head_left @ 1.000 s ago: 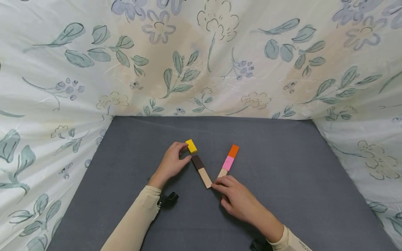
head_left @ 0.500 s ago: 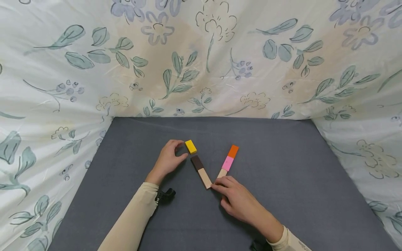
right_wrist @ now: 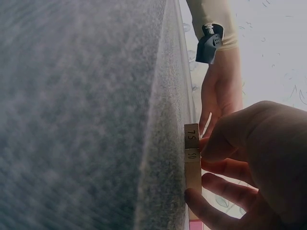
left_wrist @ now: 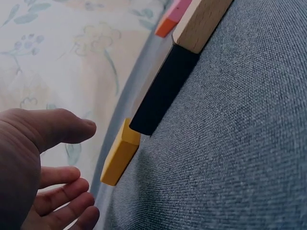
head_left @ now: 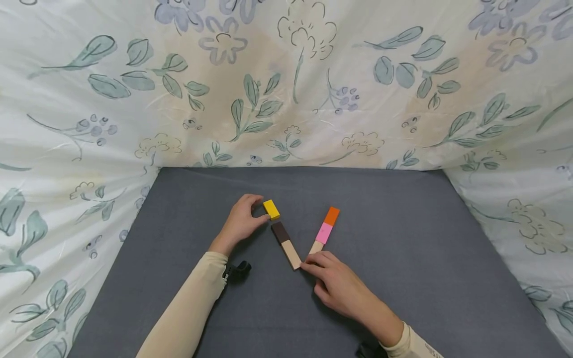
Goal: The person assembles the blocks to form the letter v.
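Observation:
My left hand (head_left: 239,221) hovers left of a yellow block (head_left: 271,209), thumb and fingers spread apart. In the left wrist view a gap shows between the thumb and the yellow block (left_wrist: 120,155). Below the yellow one, slightly apart, lies a dark brown block (head_left: 280,232), end to end with a light wooden block (head_left: 291,254). A second row has an orange block (head_left: 332,216), a pink block (head_left: 324,232) and plain wood (head_left: 316,247), partly hidden by my right hand (head_left: 337,281). That hand's extended fingers touch the wood where the rows meet in a V.
A dark grey cloth (head_left: 403,238) covers the work surface. Behind it and along both sides hangs a floral curtain (head_left: 309,99). In the right wrist view, the wooden block ends (right_wrist: 192,136) bear the printed numbers 75 and 50.
My left fingers have come off the yellow block, and the hand has shifted slightly away from me, its thumb now by the block's near end. The right hand stays in place.

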Motion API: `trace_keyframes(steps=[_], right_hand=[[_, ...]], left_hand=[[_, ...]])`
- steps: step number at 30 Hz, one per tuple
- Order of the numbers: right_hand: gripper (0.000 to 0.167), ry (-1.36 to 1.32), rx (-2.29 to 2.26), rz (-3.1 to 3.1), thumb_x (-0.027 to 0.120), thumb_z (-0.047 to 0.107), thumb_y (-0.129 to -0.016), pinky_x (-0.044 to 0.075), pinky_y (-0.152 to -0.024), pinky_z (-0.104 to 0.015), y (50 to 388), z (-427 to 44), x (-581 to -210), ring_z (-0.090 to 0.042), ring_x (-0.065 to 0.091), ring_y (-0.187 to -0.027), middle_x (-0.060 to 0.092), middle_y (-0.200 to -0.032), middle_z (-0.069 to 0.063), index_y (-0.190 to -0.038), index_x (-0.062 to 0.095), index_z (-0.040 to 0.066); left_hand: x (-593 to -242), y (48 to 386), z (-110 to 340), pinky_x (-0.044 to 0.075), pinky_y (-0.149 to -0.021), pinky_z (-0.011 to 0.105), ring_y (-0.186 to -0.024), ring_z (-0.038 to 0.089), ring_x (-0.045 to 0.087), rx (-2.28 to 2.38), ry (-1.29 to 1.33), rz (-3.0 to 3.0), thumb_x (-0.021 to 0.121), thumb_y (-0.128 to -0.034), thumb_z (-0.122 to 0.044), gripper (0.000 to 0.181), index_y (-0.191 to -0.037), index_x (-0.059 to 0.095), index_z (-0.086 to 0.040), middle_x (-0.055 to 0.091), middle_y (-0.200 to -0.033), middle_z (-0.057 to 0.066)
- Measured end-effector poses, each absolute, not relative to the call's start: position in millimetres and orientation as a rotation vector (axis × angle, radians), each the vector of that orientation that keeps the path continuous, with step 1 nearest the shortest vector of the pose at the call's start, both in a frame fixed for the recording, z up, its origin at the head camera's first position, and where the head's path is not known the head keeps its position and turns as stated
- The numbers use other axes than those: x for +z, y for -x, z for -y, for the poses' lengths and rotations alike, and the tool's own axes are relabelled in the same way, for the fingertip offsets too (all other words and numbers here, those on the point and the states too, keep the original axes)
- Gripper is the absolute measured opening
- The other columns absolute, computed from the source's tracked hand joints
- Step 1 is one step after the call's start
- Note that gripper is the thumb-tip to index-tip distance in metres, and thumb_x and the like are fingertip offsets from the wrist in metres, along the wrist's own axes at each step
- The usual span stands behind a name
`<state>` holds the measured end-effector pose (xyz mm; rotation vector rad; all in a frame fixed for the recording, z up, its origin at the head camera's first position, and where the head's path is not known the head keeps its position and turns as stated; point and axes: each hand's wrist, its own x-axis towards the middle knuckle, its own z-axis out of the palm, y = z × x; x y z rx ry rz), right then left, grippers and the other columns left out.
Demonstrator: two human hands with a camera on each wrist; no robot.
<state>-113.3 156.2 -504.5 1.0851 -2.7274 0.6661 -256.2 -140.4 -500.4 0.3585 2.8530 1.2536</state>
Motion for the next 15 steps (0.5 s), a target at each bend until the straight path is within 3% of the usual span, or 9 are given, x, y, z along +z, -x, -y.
trace_keyframes(steps=[15], right_hand=[[0.048, -1.086, 0.665, 2.726, 0.069, -0.004, -0.084, 0.055, -0.100, -0.039, 113.6, -156.4, -505.2, -0.017, 0.058, -0.122, 0.066, -0.128, 0.002, -0.130, 0.079, 0.009]], left_hand=[[-506.5, 265.1, 142.0, 0.047, -0.111, 0.054, -0.132, 0.039, 0.058, 1.247, -0.353, -2.809, 0.084, -0.0975, -0.024, 0.067, -0.154, 0.057, -0.001, 0.055, -0.150, 0.019]])
